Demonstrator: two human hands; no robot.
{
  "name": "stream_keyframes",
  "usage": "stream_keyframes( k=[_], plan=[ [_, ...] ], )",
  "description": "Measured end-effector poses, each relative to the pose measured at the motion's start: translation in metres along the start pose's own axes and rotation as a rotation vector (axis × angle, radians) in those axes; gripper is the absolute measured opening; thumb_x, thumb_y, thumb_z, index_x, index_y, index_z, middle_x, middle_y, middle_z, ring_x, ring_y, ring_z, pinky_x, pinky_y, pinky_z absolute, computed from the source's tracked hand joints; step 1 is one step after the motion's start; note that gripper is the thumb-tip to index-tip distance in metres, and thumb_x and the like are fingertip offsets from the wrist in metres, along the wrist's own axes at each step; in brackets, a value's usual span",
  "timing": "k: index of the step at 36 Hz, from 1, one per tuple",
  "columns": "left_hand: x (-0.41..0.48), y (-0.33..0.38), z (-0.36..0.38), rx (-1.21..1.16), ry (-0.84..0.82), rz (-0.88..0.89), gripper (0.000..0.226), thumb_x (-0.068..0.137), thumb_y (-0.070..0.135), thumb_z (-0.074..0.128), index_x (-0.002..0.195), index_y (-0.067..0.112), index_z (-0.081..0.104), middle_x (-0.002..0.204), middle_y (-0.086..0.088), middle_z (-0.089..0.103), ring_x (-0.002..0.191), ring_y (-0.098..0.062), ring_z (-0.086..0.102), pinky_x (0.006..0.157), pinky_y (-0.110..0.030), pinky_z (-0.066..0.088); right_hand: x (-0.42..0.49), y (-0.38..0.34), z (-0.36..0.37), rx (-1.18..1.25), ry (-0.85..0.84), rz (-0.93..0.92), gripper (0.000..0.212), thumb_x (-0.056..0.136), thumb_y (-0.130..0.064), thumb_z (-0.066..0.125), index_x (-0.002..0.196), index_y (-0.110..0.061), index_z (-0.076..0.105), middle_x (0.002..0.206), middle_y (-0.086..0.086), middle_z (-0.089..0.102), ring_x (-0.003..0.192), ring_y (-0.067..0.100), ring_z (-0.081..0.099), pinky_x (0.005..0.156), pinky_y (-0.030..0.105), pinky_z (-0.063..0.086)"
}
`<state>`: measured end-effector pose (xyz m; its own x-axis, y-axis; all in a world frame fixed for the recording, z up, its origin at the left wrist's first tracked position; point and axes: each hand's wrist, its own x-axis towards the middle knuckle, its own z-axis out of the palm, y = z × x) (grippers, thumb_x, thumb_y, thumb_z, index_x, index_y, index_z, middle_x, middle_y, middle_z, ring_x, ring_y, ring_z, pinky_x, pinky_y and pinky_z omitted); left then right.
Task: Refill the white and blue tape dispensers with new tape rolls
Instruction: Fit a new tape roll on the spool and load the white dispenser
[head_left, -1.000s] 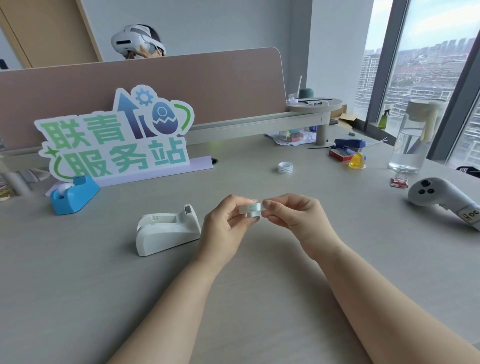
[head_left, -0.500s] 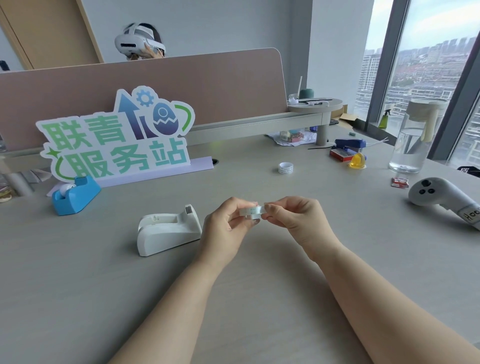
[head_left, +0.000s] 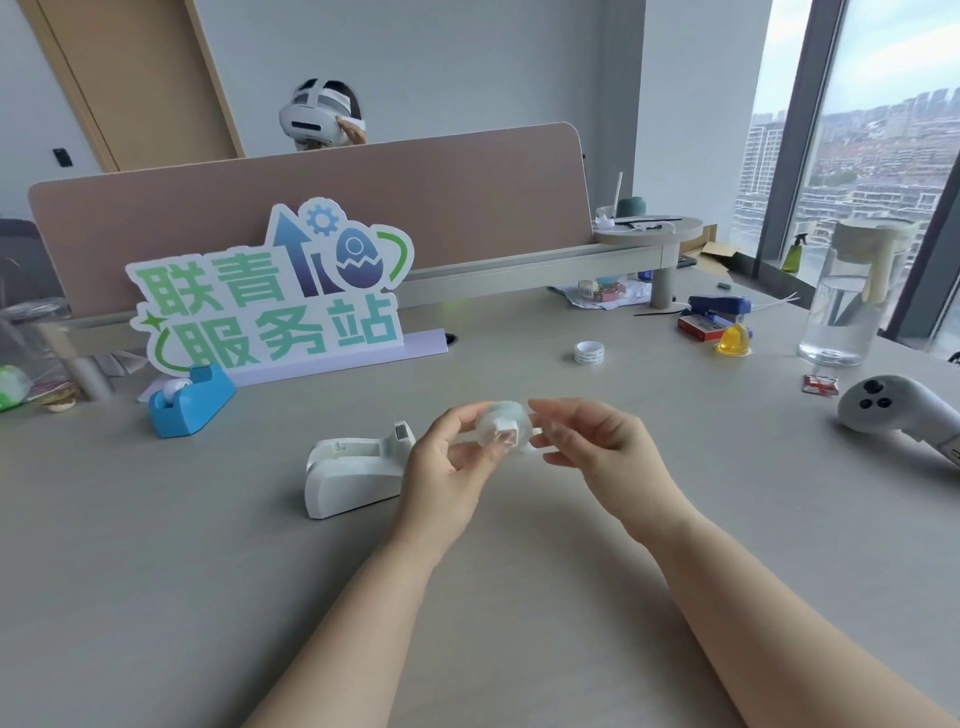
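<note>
My left hand (head_left: 447, 467) pinches a clear tape roll (head_left: 503, 428) above the desk, blurred by motion. My right hand (head_left: 592, 441) is just right of the roll, fingers spread and curled, fingertips close to it; contact is unclear. The white tape dispenser (head_left: 353, 470) lies on the desk just left of my left hand, its slot with no roll in it. The blue tape dispenser (head_left: 189, 400) stands further back left with a white core in it. A second tape roll (head_left: 589, 352) sits on the desk behind my hands.
A cut-out sign (head_left: 270, 291) stands behind the blue dispenser against a desk partition (head_left: 467, 197). At right are a white controller (head_left: 893, 408), a water jug (head_left: 852, 301), a stapler (head_left: 719, 306), a yellow object (head_left: 733, 340) and a red packet (head_left: 821, 384). A person with a headset sits behind the partition.
The roll has turned in my left hand, and my right hand's fingers have opened and drawn slightly away from it. The camera has tilted a little.
</note>
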<state>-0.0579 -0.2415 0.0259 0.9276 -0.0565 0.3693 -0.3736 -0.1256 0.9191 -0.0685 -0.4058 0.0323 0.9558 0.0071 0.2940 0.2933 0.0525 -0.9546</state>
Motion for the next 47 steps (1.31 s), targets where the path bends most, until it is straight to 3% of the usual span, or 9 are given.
stream_keyframes(
  k=[5,9,13,18,23,33,38,43,47],
  plan=[
    [-0.008,0.006,-0.028,-0.026,0.047,-0.048,0.038,0.079,0.035,0.065,0.117,0.029,0.061,0.114,0.002,0.067,0.091,-0.010,0.069,0.080,-0.032,0.058,0.002,-0.001,0.018,-0.070,-0.061,-0.019,0.026,0.083,-0.012,0.069,0.107,-0.024,0.068,0.100,-0.001,0.073,0.087,0.012,0.065,0.083,0.031,0.053],
    [-0.012,0.014,-0.058,-0.027,0.125,-0.046,0.027,0.084,0.021,0.066,0.109,0.030,0.061,0.106,-0.004,0.067,0.082,-0.008,0.069,0.070,-0.025,0.057,0.011,-0.011,0.045,-0.200,-0.110,-0.114,0.038,0.079,-0.019,0.074,0.112,-0.033,0.062,0.109,-0.013,0.067,0.096,0.002,0.063,0.090,0.020,0.048],
    [-0.011,0.019,-0.095,0.080,0.212,-0.009,0.036,0.072,0.039,0.071,0.105,0.030,0.063,0.102,0.008,0.071,0.091,-0.002,0.067,0.085,-0.028,0.052,0.022,-0.017,0.082,-0.295,-0.165,-0.175,0.030,0.081,-0.030,0.071,0.110,-0.033,0.063,0.109,-0.021,0.066,0.104,-0.002,0.059,0.095,0.017,0.040],
    [-0.001,0.018,-0.134,0.103,0.302,0.008,0.021,0.083,0.021,0.069,0.101,0.030,0.065,0.101,0.015,0.071,0.094,0.003,0.065,0.085,-0.019,0.047,0.036,-0.011,0.125,-0.312,-0.215,-0.204,0.042,0.080,-0.031,0.072,0.120,-0.030,0.058,0.119,-0.019,0.061,0.112,-0.001,0.052,0.088,0.007,0.036],
    [-0.001,0.001,-0.152,0.077,0.372,-0.033,0.020,0.085,0.026,0.065,0.105,0.026,0.066,0.106,0.011,0.070,0.098,0.001,0.065,0.090,-0.028,0.051,0.042,0.019,0.144,-0.871,-0.074,-0.721,0.072,0.068,-0.058,0.069,0.131,-0.028,0.050,0.134,-0.014,0.052,0.126,0.011,0.042,0.107,0.030,0.023],
    [0.003,-0.002,-0.141,0.040,0.299,-0.036,0.002,0.087,0.023,0.064,0.087,0.024,0.066,0.080,0.013,0.071,0.072,0.007,0.064,0.062,-0.008,0.046,0.048,0.035,0.147,-0.912,0.083,-0.933,0.026,0.082,-0.030,0.068,0.106,-0.020,0.067,0.107,-0.008,0.068,0.105,0.015,0.057,0.100,0.034,0.033],
    [0.002,-0.006,-0.143,0.171,0.258,-0.037,0.016,0.090,0.032,0.058,0.091,0.022,0.070,0.076,0.016,0.067,0.067,0.009,0.058,0.065,-0.004,0.041,0.047,0.035,0.145,-0.913,0.116,-0.888,0.018,0.085,-0.026,0.062,0.100,-0.021,0.070,0.101,-0.009,0.069,0.100,0.015,0.056,0.093,0.031,0.035],
    [0.002,-0.016,-0.149,0.369,0.159,0.057,0.028,0.087,0.038,0.060,0.115,0.033,0.062,0.108,0.019,0.063,0.094,0.003,0.057,0.079,-0.010,0.044,0.047,0.037,0.142,-0.899,0.140,-0.800,0.020,0.086,-0.034,0.057,0.097,-0.022,0.070,0.097,-0.008,0.070,0.095,0.018,0.059,0.090,0.031,0.035],
    [0.001,-0.019,-0.149,0.478,0.118,0.157,0.037,0.078,0.031,0.073,0.113,0.034,0.063,0.110,0.020,0.059,0.097,-0.005,0.056,0.082,-0.015,0.044,0.047,0.039,0.142,-0.900,0.124,-0.755,0.022,0.086,-0.038,0.058,0.097,-0.023,0.070,0.095,-0.010,0.070,0.095,0.017,0.060,0.091,0.030,0.035]
  ],
)
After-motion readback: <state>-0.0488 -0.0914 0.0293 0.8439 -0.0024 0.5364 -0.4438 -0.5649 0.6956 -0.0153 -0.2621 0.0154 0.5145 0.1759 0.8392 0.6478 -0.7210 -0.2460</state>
